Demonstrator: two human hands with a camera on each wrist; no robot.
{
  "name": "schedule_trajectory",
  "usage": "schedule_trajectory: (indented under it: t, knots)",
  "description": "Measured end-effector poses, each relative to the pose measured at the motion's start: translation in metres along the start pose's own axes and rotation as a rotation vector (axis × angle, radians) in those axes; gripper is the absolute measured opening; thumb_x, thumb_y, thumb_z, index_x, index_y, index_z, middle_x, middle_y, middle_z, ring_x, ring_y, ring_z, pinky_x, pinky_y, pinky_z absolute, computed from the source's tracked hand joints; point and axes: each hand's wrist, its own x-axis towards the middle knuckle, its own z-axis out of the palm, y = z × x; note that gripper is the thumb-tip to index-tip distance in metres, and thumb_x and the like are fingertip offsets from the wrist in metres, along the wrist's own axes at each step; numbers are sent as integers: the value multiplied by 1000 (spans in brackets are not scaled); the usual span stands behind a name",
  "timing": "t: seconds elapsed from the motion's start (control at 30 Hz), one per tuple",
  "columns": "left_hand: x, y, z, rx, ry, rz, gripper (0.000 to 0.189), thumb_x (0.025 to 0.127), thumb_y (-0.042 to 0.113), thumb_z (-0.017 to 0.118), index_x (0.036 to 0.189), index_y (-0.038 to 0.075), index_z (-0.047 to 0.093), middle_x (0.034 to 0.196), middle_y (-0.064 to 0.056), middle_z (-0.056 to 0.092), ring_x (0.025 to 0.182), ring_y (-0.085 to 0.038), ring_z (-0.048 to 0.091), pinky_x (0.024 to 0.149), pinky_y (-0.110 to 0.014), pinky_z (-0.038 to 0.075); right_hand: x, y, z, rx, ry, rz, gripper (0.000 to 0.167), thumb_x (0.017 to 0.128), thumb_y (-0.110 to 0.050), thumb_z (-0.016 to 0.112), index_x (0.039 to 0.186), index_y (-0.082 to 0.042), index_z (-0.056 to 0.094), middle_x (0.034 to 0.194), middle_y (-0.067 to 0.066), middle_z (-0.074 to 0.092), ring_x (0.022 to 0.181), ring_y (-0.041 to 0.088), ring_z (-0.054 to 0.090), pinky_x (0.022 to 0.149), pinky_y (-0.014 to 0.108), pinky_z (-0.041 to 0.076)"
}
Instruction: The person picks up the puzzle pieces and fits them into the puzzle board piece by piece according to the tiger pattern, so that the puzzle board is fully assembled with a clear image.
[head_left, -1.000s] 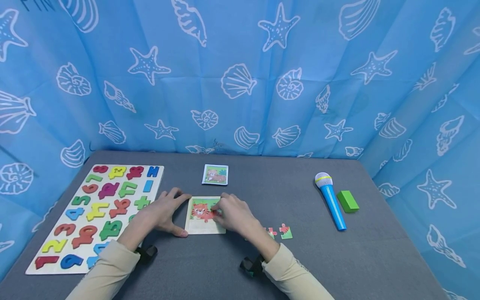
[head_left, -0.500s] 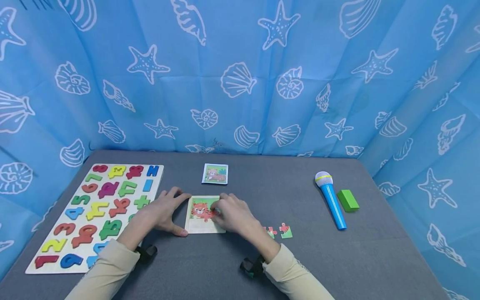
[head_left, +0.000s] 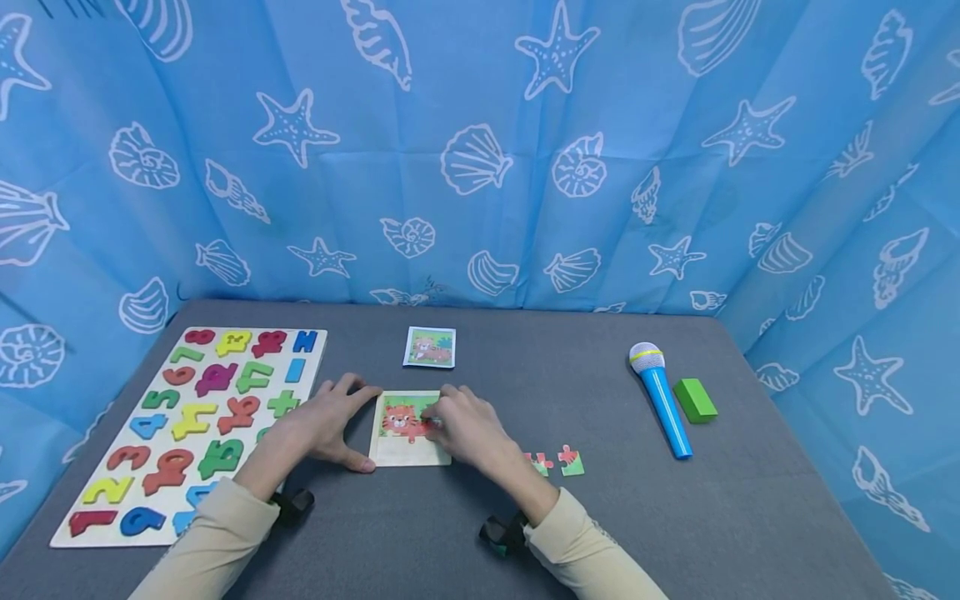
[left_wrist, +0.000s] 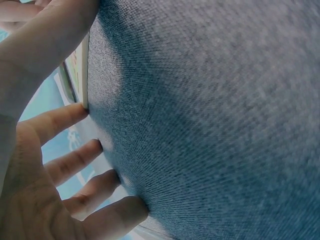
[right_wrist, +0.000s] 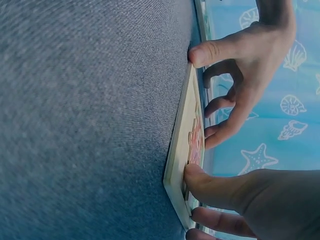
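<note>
A shallow wooden puzzle tray (head_left: 408,456) lies on the table, its upper part filled with joined pieces showing an orange tiger (head_left: 401,421). My left hand (head_left: 330,421) holds the tray's left side, thumb at the near corner and index finger at the far one. In the left wrist view, the other left fingers (left_wrist: 100,190) rest spread on the cloth. My right hand (head_left: 468,425) pinches a puzzle piece at the tray's right side, mostly covered by the fingers. The right wrist view shows the right thumb (right_wrist: 210,185) against the piece, inside the tray's rim.
Loose puzzle pieces (head_left: 571,461) lie right of the tray, partly behind my right forearm. A small tiger picture card (head_left: 430,347) sits beyond it. A number board (head_left: 161,450) is at left; a toy microphone (head_left: 663,404) and green block (head_left: 696,402) are at right.
</note>
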Motion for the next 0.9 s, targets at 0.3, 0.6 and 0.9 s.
schedule_trajectory:
  t: [0.3, 0.6, 0.9]
  knots:
    - [-1, 1, -2, 2, 3, 9, 112, 65, 64, 89, 155, 20, 40, 154, -19, 37, 130, -43, 45, 98, -67, 48, 0, 2, 0, 13, 30, 7, 21, 93, -20, 76, 113, -16, 80, 103, 6, 72, 84, 17, 60, 63, 30, 50]
    - [-2, 1, -2, -2, 4, 9, 111, 66, 64, 89, 156, 19, 40, 155, -20, 36, 131, -44, 44, 99, -67, 47, -1, 3, 5, 66, 91, -7, 16, 91, -15, 78, 107, -13, 82, 98, 6, 74, 82, 18, 63, 65, 29, 51]
    - [-1, 0, 0, -11, 5, 10, 111, 67, 63, 88, 156, 19, 39, 156, -20, 35, 131, -43, 43, 100, -67, 47, -1, 3, 8, 91, 120, 33, 19, 87, -16, 82, 106, -14, 82, 95, 4, 74, 83, 17, 66, 62, 26, 50]
